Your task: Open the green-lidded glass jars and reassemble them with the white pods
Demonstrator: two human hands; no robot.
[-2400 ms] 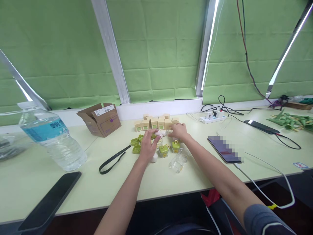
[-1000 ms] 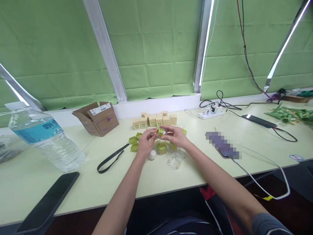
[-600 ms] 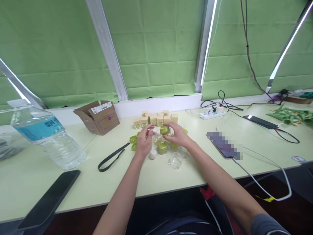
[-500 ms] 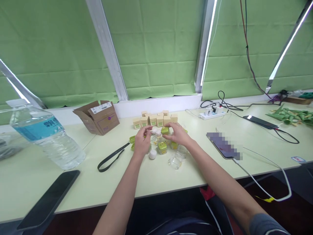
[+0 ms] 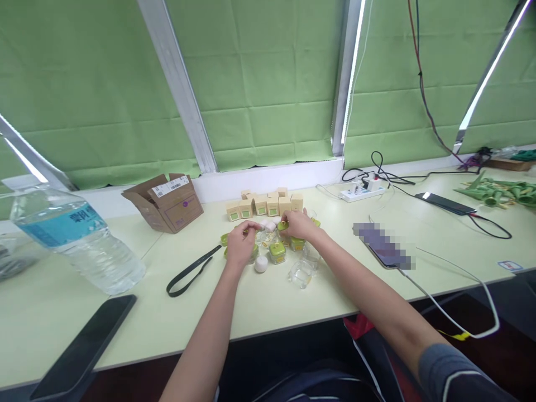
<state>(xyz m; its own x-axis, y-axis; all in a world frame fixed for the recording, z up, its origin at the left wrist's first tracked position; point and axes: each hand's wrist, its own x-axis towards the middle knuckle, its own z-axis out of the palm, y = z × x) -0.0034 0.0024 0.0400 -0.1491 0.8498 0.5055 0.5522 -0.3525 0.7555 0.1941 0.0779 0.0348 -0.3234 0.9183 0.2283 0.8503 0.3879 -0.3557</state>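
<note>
My right hand (image 5: 298, 224) grips a small green lid (image 5: 283, 226) above the cluster of little jars. My left hand (image 5: 243, 243) hovers at the cluster's left side, fingers curled together; what they pinch, if anything, cannot be made out. Between and below the hands stands a clear square jar with a green lid (image 5: 277, 252). Beside it lies a round white piece (image 5: 261, 264), and more white pieces (image 5: 268, 225) sit between my fingertips. Empty clear jars (image 5: 302, 273) are nearer me on the right. Another green-lidded jar (image 5: 297, 244) is partly under my right hand.
Several small cardboard boxes (image 5: 260, 205) stand behind the jars. An open carton (image 5: 170, 204), a black strap (image 5: 188, 276), a water bottle (image 5: 75, 234) and a dark phone (image 5: 90, 340) are leftward. Rightward are another phone (image 5: 383, 245), cables and a power strip (image 5: 362, 192).
My right hand has turned over a little and shifted slightly with the green lid, which is now more covered by the fingers. My left hand stays nearly in place. The view has tilted slightly.
</note>
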